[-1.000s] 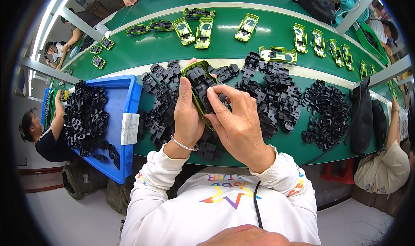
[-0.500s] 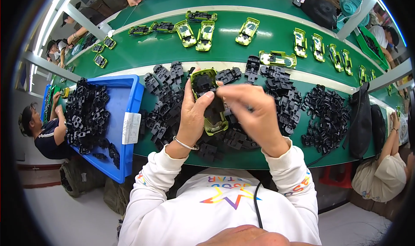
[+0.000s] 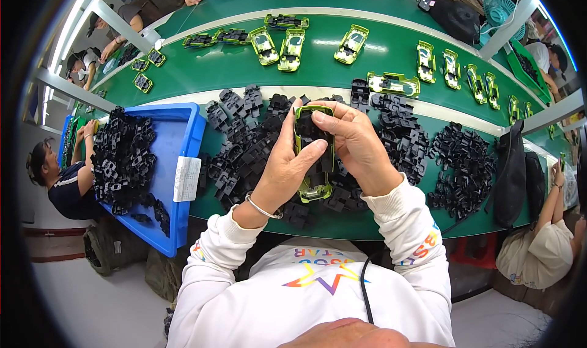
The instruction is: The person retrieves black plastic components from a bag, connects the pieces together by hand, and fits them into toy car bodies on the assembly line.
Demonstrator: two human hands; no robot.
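Between my hands is a yellow-green toy car body point(image 3: 316, 191), its hollow underside turned up and black plastic parts inside it. My left hand point(image 3: 287, 168) grips the left side, thumb laid across the black part. Around the far right end my right hand point(image 3: 358, 141) is closed, its thumb pressing down inside the shell. Heaps of black plastic chassis parts point(image 3: 241, 158) lie under and around both hands. More black chassis parts point(image 3: 400, 137) are piled just to the right.
At left stands a blue bin point(image 3: 191, 134) with black parts. Smaller black pieces point(image 3: 463, 168) lie at right. Beyond, a green conveyor belt point(image 3: 226, 64) carries several yellow-green car bodies point(image 3: 351, 44). A black bag point(image 3: 509, 177) hangs at the right edge. Other people sit on both sides.
My right hand has come down from a blurred position above the shell and now grips its far right end. The car body has shifted slightly right and nearer.
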